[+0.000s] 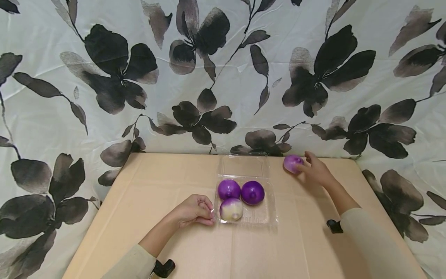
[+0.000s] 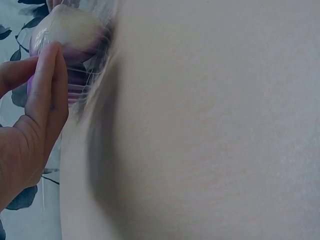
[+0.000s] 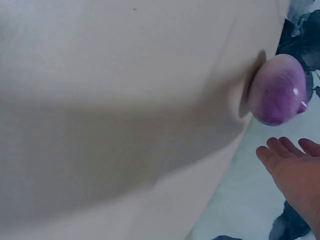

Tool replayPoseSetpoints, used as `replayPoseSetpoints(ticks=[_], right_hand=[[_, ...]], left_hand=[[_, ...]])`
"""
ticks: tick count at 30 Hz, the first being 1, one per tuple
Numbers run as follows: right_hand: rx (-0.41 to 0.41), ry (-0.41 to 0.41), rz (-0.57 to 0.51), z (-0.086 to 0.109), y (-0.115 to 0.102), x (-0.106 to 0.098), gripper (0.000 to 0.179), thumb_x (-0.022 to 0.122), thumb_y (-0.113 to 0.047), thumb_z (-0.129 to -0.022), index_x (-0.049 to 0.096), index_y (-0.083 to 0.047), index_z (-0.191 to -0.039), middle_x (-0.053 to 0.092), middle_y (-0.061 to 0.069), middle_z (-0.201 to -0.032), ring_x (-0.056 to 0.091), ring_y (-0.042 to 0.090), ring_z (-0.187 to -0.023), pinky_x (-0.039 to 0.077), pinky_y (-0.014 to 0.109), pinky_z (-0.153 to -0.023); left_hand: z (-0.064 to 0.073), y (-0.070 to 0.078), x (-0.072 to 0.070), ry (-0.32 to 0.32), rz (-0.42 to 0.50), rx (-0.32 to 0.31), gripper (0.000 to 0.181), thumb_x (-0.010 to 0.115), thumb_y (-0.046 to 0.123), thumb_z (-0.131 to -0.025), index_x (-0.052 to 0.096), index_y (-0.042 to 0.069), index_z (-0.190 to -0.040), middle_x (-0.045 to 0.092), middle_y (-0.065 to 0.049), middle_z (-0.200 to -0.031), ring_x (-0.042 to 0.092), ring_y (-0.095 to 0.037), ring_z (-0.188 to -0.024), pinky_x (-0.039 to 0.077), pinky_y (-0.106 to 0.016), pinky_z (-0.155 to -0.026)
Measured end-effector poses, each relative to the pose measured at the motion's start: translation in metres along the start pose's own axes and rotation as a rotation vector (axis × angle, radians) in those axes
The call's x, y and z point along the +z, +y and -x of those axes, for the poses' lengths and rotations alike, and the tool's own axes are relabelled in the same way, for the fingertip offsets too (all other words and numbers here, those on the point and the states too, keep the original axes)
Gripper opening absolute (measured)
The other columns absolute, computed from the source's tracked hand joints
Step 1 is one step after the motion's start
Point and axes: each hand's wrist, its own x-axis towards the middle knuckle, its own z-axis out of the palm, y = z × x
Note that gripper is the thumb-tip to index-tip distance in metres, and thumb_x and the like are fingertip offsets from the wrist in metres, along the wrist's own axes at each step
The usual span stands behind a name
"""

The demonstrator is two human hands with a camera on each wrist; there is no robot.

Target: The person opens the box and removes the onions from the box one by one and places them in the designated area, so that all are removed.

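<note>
My left hand (image 1: 196,210) pinches the left rim of a clear plastic clamshell container (image 1: 258,219) between thumb and fingers. The container lies with its lid folded back, and in it sit three onions: two deep purple ones, a purple onion (image 1: 229,189) and a darker onion (image 1: 252,192), plus an onion with a pale end (image 1: 231,209). That pale end also shows beyond my left fingertips (image 2: 50,50) in the left wrist view. To the right of the lid, a lighter purple onion (image 1: 292,164) rests on the board. My right hand (image 3: 295,172) is beside it, fingers extended, with a gap showing in the right wrist view.
The tan board (image 1: 167,178) ends at its far edge against a white floral cloth (image 1: 265,116), which also hangs along both sides. The transparent lid (image 1: 242,166) reaches toward that far edge. Dark wrist straps (image 1: 335,226) show at both sleeves.
</note>
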Motion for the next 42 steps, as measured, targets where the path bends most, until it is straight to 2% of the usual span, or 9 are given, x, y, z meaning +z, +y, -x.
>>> replayPoseSetpoints(ticks=[10, 18, 21, 23, 25, 27, 29, 35, 42], right_hand=[[-0.171, 0.056, -0.019, -0.002, -0.008, -0.018, 0.087, 0.07, -0.029, -0.1, 0.019, 0.009, -0.158, 0.027, 0.035, -0.162, 0.028, 0.054, -0.149, 0.026, 0.068, -0.124], [-0.279, 0.088, -0.103, 0.019, -0.023, -0.008, 0.078, 0.077, -0.016, -0.094, 0.033, 0.006, -0.154, 0.045, 0.031, -0.153, 0.045, 0.049, -0.14, 0.036, 0.062, -0.118], [-0.313, 0.074, -0.125, 0.027, -0.032, -0.002, 0.078, 0.08, -0.015, -0.091, 0.037, 0.005, -0.153, 0.05, 0.029, -0.148, 0.05, 0.045, -0.136, 0.042, 0.048, -0.119], [-0.335, 0.059, -0.138, 0.03, -0.038, 0.002, 0.079, 0.082, -0.015, -0.089, 0.039, 0.004, -0.152, 0.053, 0.028, -0.145, 0.052, 0.043, -0.133, 0.045, 0.029, -0.118], [-0.36, 0.042, -0.148, 0.033, -0.043, 0.008, 0.078, 0.083, -0.015, -0.088, 0.041, 0.002, -0.152, 0.054, 0.026, -0.144, 0.053, 0.041, -0.132, 0.043, 0.011, -0.114], [-0.386, 0.019, -0.156, 0.034, -0.048, 0.013, 0.078, 0.084, -0.014, -0.087, 0.042, 0.0, -0.151, 0.054, 0.024, -0.145, 0.052, 0.042, -0.133, 0.041, 0.003, -0.109], [-0.409, -0.004, -0.156, 0.037, -0.053, 0.02, 0.079, 0.085, -0.014, -0.086, 0.043, -0.001, -0.151, 0.053, 0.023, -0.147, 0.052, 0.043, -0.135, 0.042, 0.007, -0.112], [-0.502, -0.052, -0.089, 0.043, -0.069, 0.041, 0.088, 0.091, -0.017, -0.079, 0.044, -0.005, -0.152, 0.054, 0.019, -0.15, 0.052, 0.041, -0.139, 0.043, 0.053, -0.118], [-0.562, -0.084, 0.124, 0.051, -0.089, 0.069, 0.092, 0.093, -0.025, -0.076, 0.046, -0.008, -0.153, 0.051, 0.014, -0.154, 0.048, 0.037, -0.142, 0.043, 0.06, -0.119]], left_hand=[[-0.013, 0.001, 0.004, 0.034, 0.005, 0.009, 0.018, 0.064, -0.016, -0.088, 0.054, -0.009, -0.101, 0.07, -0.01, -0.08, 0.077, -0.025, -0.081, 0.069, -0.035, -0.076], [-0.016, 0.002, 0.005, 0.043, 0.007, 0.013, 0.019, 0.065, -0.016, -0.087, 0.054, -0.009, -0.1, 0.07, -0.01, -0.079, 0.077, -0.025, -0.08, 0.069, -0.035, -0.076], [-0.016, 0.003, 0.005, 0.044, 0.005, 0.009, 0.018, 0.065, -0.016, -0.087, 0.054, -0.008, -0.1, 0.07, -0.01, -0.079, 0.077, -0.024, -0.08, 0.069, -0.035, -0.076], [-0.016, 0.003, 0.006, 0.044, 0.002, 0.006, 0.018, 0.065, -0.016, -0.087, 0.054, -0.008, -0.1, 0.07, -0.01, -0.079, 0.077, -0.025, -0.08, 0.069, -0.035, -0.076], [-0.016, 0.004, 0.005, 0.042, 0.001, 0.002, 0.018, 0.065, -0.016, -0.088, 0.054, -0.008, -0.099, 0.07, -0.01, -0.079, 0.077, -0.024, -0.08, 0.069, -0.035, -0.076], [-0.016, 0.004, 0.005, 0.038, 0.002, 0.001, 0.018, 0.065, -0.016, -0.088, 0.054, -0.008, -0.099, 0.07, -0.01, -0.078, 0.076, -0.024, -0.079, 0.069, -0.035, -0.077], [-0.014, 0.004, 0.005, 0.029, 0.004, -0.001, 0.018, 0.065, -0.016, -0.088, 0.054, -0.009, -0.099, 0.07, -0.01, -0.078, 0.076, -0.023, -0.079, 0.069, -0.035, -0.076], [-0.011, 0.003, 0.002, 0.006, 0.007, -0.009, 0.018, 0.065, -0.016, -0.087, 0.054, -0.009, -0.1, 0.071, -0.009, -0.078, 0.077, -0.023, -0.079, 0.069, -0.034, -0.077], [-0.007, 0.002, -0.001, -0.015, 0.009, -0.01, 0.019, 0.064, -0.016, -0.087, 0.053, -0.008, -0.1, 0.071, -0.009, -0.078, 0.077, -0.022, -0.078, 0.069, -0.035, -0.077]])
